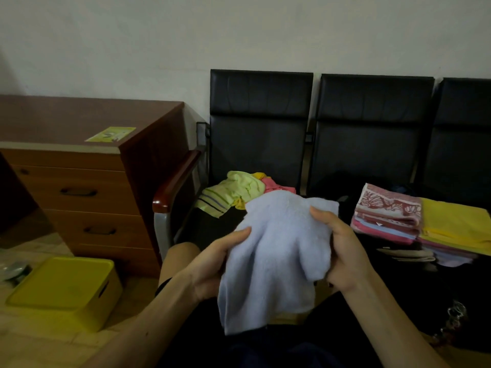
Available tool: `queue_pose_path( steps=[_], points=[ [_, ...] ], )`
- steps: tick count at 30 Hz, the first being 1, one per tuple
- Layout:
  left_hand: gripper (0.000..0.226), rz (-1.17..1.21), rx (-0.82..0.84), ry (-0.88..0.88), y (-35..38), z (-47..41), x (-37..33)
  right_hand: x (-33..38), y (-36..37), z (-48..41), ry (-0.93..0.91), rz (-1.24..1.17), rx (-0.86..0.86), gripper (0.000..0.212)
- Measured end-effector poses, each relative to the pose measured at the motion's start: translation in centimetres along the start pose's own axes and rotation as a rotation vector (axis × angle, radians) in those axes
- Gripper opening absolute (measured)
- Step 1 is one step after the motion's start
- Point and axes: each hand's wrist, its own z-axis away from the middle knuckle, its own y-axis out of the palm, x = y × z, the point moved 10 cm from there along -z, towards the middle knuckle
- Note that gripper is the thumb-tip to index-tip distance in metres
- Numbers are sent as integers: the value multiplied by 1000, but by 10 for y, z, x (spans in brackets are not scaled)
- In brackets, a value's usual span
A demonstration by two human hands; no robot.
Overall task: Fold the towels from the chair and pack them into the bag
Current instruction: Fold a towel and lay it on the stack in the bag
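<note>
Against a pale wall: a row of black chairs (260,123), a wooden desk (79,166) to the left, a yellow box (66,288) on the floor. Grips a light blue towel (273,251) from both sides, above the lap: left hand (212,261) curled round its left edge, right hand (342,251) pinching its right edge. Hangs crumpled between the two. Behind, on the left seat, a heap of unfolded towels (239,189); on the next seat, folded stacks (393,216).

The left hand (212,264) and right hand (342,251) grip, fingers (322,215) curled.
</note>
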Motion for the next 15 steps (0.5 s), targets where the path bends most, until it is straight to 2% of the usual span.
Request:
queue_pose_path(
  steps=[2,4,7,9,12,15],
  points=[
    [30,-25,-101,22,-5,0,-6,2,-1,0,-33,-15,2,18],
    [26,-104,-173,94,0,5,-17,3,3,1,-61,-14,57,28],
    [6,-269,-311,299,-15,5,-37,0,-8,-5,-74,178,26,31],
    [11,-423,-419,413,-29,6,-50,-6,-17,-13,-46,385,-5,30],
    [23,-600,-456,503,-33,8,-62,-7,-34,-23,18,617,-91,16],
    [33,-588,-475,559,-33,9,-70,5,-52,-34,-40,635,-218,39]
  ],
)
